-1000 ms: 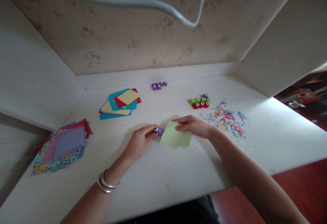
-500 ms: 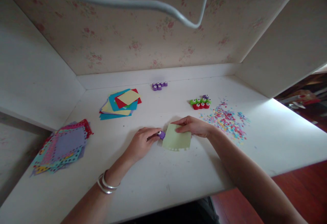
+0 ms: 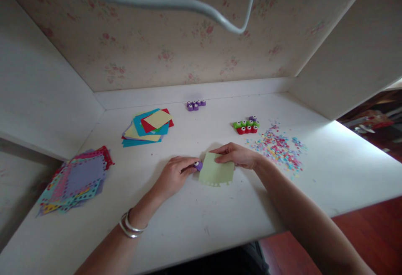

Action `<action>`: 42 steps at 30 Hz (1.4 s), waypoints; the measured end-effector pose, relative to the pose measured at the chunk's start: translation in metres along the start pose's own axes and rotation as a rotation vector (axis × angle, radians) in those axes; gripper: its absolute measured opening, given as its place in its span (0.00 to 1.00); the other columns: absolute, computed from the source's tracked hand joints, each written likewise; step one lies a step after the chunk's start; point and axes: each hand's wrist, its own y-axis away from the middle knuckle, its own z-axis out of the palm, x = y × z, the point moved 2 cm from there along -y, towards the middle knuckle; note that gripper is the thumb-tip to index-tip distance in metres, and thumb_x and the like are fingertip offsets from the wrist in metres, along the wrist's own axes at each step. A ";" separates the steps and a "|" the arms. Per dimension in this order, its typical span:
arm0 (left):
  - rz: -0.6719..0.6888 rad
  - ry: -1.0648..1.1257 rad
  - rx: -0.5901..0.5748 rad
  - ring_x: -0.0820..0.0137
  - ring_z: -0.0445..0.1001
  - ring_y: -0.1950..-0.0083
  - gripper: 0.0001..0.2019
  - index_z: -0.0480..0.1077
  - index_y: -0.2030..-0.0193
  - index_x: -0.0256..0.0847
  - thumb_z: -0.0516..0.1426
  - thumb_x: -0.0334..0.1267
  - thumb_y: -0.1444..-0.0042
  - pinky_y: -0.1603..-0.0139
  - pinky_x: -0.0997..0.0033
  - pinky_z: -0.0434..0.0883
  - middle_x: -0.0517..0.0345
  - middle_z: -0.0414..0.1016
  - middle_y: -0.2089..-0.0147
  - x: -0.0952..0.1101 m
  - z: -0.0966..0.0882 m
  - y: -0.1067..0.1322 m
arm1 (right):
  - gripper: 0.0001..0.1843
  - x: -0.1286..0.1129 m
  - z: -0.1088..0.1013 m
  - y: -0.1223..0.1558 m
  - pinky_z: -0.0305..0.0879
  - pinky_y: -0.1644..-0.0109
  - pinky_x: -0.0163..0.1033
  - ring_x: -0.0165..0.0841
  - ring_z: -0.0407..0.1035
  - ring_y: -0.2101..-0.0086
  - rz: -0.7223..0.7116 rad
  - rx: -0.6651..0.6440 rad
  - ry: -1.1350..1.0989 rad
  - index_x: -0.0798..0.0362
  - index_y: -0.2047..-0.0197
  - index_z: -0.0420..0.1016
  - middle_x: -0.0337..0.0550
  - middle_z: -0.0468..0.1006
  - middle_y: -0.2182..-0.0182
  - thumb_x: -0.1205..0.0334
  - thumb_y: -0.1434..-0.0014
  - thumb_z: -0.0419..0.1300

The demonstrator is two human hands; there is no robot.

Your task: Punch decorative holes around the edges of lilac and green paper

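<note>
Between the thumb and fingers of my left hand is a small purple craft punch with a white top. Its right side meets the left edge of a pale green sheet of paper; whether the edge is inside the slot I cannot make out. My right hand pinches that sheet near its top right, thumb on top and fingers beneath. Along the sheet's near edge runs a row of small cut-outs. Two silver bangles circle my left wrist.
Plain coloured paper sheets lie stacked at back left, and punched-edge sheets at far left. Purple punches stand near the back wall. Green and red punches sit right of centre, beside scattered paper confetti. A white cable hangs overhead.
The pale green sheet has shifted very slightly left and toward me. Both hands keep their grips, and the punch stays at the sheet's left edge.
</note>
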 end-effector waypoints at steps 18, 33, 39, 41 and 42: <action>0.062 -0.068 -0.097 0.65 0.77 0.53 0.13 0.75 0.48 0.47 0.61 0.39 0.39 0.49 0.60 0.69 0.57 0.81 0.53 0.004 0.000 -0.001 | 0.25 -0.006 -0.004 -0.007 0.70 0.66 0.36 0.34 0.75 0.67 -0.184 0.261 0.500 0.47 0.41 0.75 0.41 0.83 0.59 0.53 0.42 0.62; 0.035 -0.130 -0.148 0.64 0.75 0.53 0.12 0.76 0.49 0.50 0.60 0.41 0.39 0.48 0.57 0.68 0.56 0.80 0.54 0.016 -0.008 0.000 | 0.16 0.023 0.029 0.018 0.53 0.34 0.59 0.43 0.66 0.42 -0.595 0.505 1.101 0.42 0.45 0.76 0.44 0.76 0.44 0.54 0.35 0.57; 0.033 -0.133 -0.185 0.65 0.75 0.53 0.12 0.76 0.49 0.49 0.60 0.40 0.39 0.47 0.58 0.67 0.57 0.80 0.55 0.017 -0.009 0.000 | 0.16 0.022 0.028 0.017 0.53 0.34 0.59 0.43 0.66 0.42 -0.592 0.513 1.107 0.43 0.45 0.76 0.44 0.75 0.43 0.54 0.34 0.56; 0.028 -0.131 -0.188 0.65 0.75 0.53 0.12 0.76 0.49 0.49 0.60 0.40 0.39 0.47 0.58 0.67 0.57 0.80 0.54 0.017 -0.009 0.000 | 0.16 0.022 0.028 0.017 0.53 0.34 0.58 0.43 0.67 0.42 -0.594 0.513 1.104 0.43 0.45 0.77 0.44 0.75 0.44 0.54 0.34 0.57; 0.028 -0.129 -0.187 0.65 0.75 0.53 0.12 0.76 0.49 0.49 0.60 0.40 0.39 0.47 0.58 0.67 0.57 0.80 0.54 0.017 -0.009 0.000 | 0.16 0.022 0.028 0.017 0.53 0.34 0.58 0.42 0.67 0.43 -0.598 0.515 1.100 0.43 0.46 0.77 0.44 0.76 0.44 0.54 0.34 0.57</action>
